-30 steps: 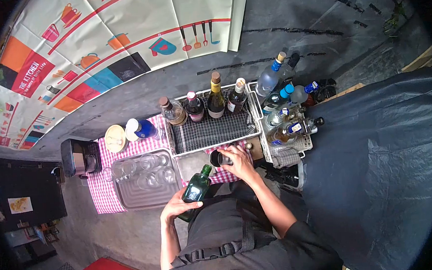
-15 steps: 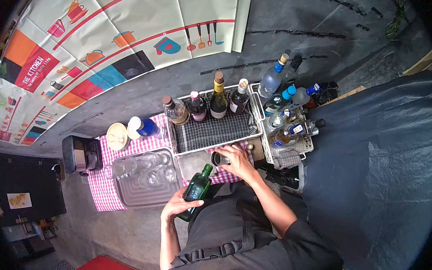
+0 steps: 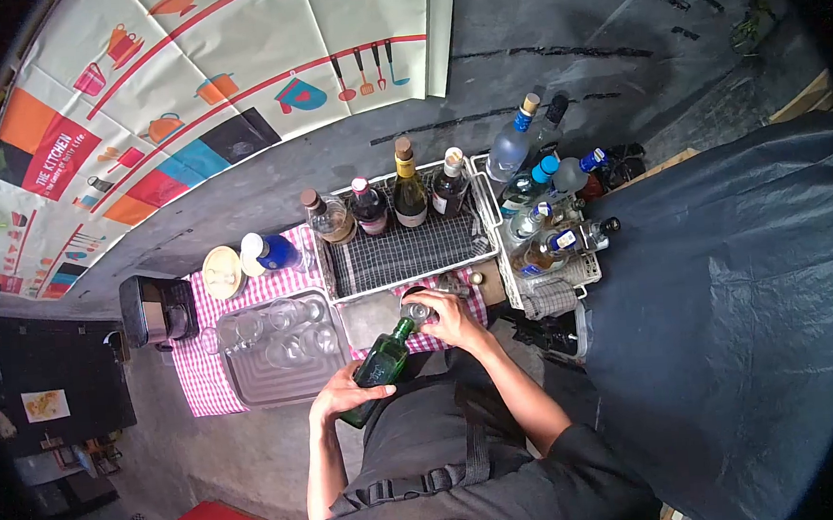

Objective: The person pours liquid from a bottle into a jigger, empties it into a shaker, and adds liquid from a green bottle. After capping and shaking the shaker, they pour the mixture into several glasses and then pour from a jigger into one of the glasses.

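My left hand (image 3: 341, 395) is wrapped round a green glass bottle (image 3: 382, 362), which tilts with its neck up and to the right. At the bottle's mouth, my right hand (image 3: 451, 320) holds a small clear glass (image 3: 418, 312) between its fingers. Bottle mouth and glass meet or nearly meet; the exact contact is too small to tell. Below both lies a grey mat (image 3: 368, 322) on a red-and-white checked cloth (image 3: 360, 347). A dark round cup rim shows just behind the glass, partly hidden by my right hand.
Upturned or standing clear glasses (image 3: 291, 313) sit on a grey tray (image 3: 263, 393) at left. A white wire rack (image 3: 418, 281) holds bottles at its back. Several more bottles (image 3: 536, 191) crowd a second rack at right. A black box (image 3: 157, 309) stands far left.
My right hand has moved from the dark cup to a clear glass, now held at the bottle's mouth. The view has shifted slightly. My left hand keeps the green bottle.
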`<state>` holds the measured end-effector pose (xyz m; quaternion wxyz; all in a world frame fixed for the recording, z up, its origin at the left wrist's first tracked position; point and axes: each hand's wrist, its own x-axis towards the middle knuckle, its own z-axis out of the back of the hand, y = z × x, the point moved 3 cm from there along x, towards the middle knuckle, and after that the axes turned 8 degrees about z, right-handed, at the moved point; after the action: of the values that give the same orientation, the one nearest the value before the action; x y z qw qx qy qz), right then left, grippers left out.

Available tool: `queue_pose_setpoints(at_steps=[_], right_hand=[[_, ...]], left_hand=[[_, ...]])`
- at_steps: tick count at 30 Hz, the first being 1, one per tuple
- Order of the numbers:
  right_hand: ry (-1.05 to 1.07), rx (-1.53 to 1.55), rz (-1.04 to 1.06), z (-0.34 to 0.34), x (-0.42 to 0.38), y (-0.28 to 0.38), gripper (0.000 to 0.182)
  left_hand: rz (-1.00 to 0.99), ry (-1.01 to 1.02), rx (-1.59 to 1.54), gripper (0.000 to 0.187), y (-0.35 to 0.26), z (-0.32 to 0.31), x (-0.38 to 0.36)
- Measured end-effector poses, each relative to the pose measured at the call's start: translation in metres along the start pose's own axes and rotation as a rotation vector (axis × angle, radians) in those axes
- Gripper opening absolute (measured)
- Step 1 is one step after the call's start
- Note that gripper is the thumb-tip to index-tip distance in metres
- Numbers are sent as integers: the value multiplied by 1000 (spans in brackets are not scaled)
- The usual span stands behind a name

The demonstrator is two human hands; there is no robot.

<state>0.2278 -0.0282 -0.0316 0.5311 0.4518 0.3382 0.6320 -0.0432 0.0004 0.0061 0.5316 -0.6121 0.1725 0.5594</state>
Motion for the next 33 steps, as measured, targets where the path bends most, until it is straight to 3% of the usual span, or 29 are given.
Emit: queue_pose_setpoints(at_steps=[13,33], right_hand=[[-17,-11,31,-1,-2,3,56],[7,13,16,-1,-3,4,57]], left_hand=[[16,58,38,104,2,-1,3],[-5,55,68,84,-2,0,-2]])
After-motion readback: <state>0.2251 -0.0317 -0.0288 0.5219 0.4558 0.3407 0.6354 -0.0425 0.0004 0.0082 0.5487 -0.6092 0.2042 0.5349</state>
